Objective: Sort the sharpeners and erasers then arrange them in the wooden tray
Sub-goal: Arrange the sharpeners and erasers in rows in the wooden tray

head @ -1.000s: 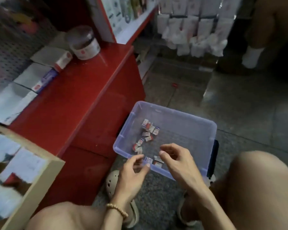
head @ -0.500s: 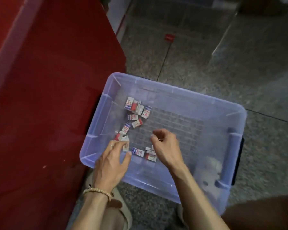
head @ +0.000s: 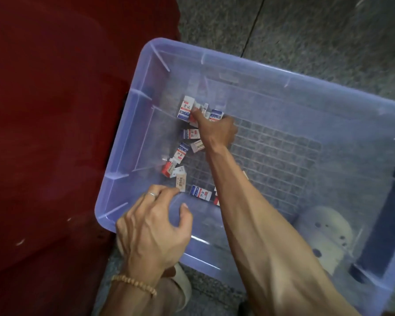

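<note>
Translucent plastic, bluish: the bin [head: 249, 65] sits on speckled floor [head: 317, 23], its left edge against a red cabinet [head: 55, 110]. I count about eleven small wrapped erasers [head: 181, 153], all strung along the bin's left side; the right half of its gridded bottom lies bare. My right hand [head: 217, 131] reaches the far cluster, forefinger extended onto an eraser, not gripping. My left hand [head: 155, 226] at the near edge pinches one eraser [head: 180, 183].
</note>
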`<action>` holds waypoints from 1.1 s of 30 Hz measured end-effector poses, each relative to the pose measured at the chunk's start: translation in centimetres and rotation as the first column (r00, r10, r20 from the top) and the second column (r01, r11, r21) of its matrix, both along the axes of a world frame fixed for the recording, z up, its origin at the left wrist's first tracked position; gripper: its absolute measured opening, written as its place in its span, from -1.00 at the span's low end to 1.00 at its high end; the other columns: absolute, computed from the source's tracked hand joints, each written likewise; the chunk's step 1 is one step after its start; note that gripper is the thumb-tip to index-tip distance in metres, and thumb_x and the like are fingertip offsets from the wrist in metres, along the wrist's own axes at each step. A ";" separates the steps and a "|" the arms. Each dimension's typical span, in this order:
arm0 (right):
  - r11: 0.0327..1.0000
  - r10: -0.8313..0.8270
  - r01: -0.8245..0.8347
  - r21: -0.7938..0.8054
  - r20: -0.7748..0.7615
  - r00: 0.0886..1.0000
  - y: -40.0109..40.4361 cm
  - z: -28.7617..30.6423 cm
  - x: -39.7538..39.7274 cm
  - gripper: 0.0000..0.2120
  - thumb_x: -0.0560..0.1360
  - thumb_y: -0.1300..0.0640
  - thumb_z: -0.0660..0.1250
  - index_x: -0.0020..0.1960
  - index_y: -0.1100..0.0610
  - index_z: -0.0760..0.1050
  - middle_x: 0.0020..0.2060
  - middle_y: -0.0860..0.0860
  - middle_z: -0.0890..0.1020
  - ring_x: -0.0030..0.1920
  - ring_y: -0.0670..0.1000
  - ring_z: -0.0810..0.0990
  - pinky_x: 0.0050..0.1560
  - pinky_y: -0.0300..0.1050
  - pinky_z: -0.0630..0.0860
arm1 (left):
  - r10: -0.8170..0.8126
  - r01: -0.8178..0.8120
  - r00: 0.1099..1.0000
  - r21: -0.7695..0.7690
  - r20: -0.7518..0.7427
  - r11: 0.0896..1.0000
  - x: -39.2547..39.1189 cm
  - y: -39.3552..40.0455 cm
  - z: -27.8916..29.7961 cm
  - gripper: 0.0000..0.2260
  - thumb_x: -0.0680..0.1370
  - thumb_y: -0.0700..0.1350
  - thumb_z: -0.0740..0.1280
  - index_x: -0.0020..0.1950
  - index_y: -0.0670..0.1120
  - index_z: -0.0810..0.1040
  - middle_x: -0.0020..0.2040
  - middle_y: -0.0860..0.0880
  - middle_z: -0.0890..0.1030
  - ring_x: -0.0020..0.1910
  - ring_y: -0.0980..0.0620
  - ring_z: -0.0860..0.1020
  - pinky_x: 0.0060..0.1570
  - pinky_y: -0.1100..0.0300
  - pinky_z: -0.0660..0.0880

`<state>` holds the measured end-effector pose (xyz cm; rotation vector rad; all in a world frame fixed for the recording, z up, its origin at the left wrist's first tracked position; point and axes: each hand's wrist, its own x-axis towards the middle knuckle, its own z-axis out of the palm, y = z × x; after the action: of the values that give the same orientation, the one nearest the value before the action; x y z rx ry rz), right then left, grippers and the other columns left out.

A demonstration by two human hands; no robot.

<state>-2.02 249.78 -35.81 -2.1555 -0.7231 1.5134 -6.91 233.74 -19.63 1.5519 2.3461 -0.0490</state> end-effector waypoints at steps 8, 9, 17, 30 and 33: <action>0.991 0.064 -0.063 0.119 -0.002 0.998 0.6 -0.4 -0.9 -0.57 0.24 -0.16 0.60 -0.12 0.16 0.68 -0.21 0.06 0.69 -0.18 0.05 0.68 -0.24 -0.10 0.54 | 0.023 -0.024 1.000 -0.041 -0.011 0.999 0.2 0.1 0.0 -0.69 0.39 0.11 0.21 -0.04 0.03 0.64 -0.17 0.06 0.63 -0.21 -0.08 0.63 -0.30 0.12 0.40; 0.991 0.043 -0.042 0.124 -0.008 0.999 0.8 -0.5 -1.1 -0.55 0.21 -0.16 0.61 -0.10 0.16 0.67 -0.18 0.07 0.69 -0.15 0.06 0.69 -0.22 -0.08 0.56 | 0.027 -0.027 1.000 -0.052 -0.010 0.998 0.1 0.0 0.0 -0.69 0.39 0.12 0.21 -0.03 0.03 0.64 -0.17 0.07 0.63 -0.20 -0.08 0.63 -0.29 0.11 0.41; 0.993 0.035 -0.020 0.112 -0.135 0.990 0.5 -0.2 -2.1 -0.65 0.19 -0.04 0.63 -0.21 0.18 0.66 -0.33 -0.03 0.66 -0.35 -0.09 0.62 -0.32 -0.13 0.56 | 0.019 -0.020 1.000 -0.061 -0.020 0.998 0.1 0.1 0.0 -0.70 0.38 0.11 0.21 -0.06 0.03 0.64 -0.19 0.08 0.62 -0.24 -0.05 0.63 -0.31 0.16 0.38; 0.990 0.037 0.010 0.141 -0.328 0.944 0.6 -1.4 -1.3 -0.79 0.27 0.16 0.58 -0.13 0.19 0.68 -0.27 0.01 0.73 -0.26 0.00 0.72 -0.24 -0.01 0.66 | 0.022 -0.022 1.000 -0.038 0.001 0.999 0.1 0.1 0.1 -0.72 0.39 0.10 0.20 -0.09 0.03 0.63 -0.21 0.09 0.61 -0.23 -0.03 0.62 -0.33 0.20 0.30; 0.995 0.019 0.032 0.099 -0.472 0.881 0.8 -1.5 -0.3 -0.84 0.34 0.26 0.55 -0.08 0.25 0.68 -0.26 0.05 0.73 -0.36 -0.07 0.67 -0.36 -0.19 0.53 | 0.024 -0.024 1.000 -0.035 -0.001 0.999 0.0 0.1 0.0 -0.72 0.39 0.10 0.20 -0.09 0.03 0.63 -0.22 0.10 0.60 -0.24 -0.02 0.62 -0.32 0.22 0.25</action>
<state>-2.29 250.56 -37.26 -1.6072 -0.6017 1.8540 -6.88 233.87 -19.60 1.5068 2.3515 -0.0848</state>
